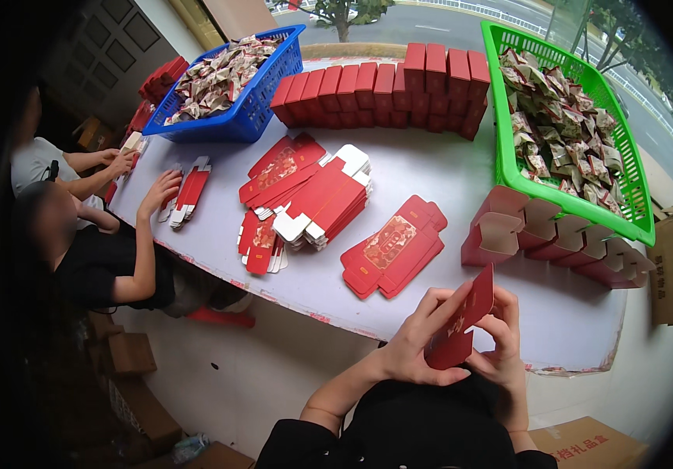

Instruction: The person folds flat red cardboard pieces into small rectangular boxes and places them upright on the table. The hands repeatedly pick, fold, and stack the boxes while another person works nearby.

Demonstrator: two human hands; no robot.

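Presently: red carton, part-folded, at the table's near edge, nearer than the open red boxes | my left hand: thumb and fingers pinching its left side | my right hand: fingers curled at its right edge, pinch unclear | judged best: steady left, crease squarely, press without buckling.

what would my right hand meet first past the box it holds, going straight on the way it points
Probably the nearest open box on the table; depth is unclear, so the right hand might pass above it.
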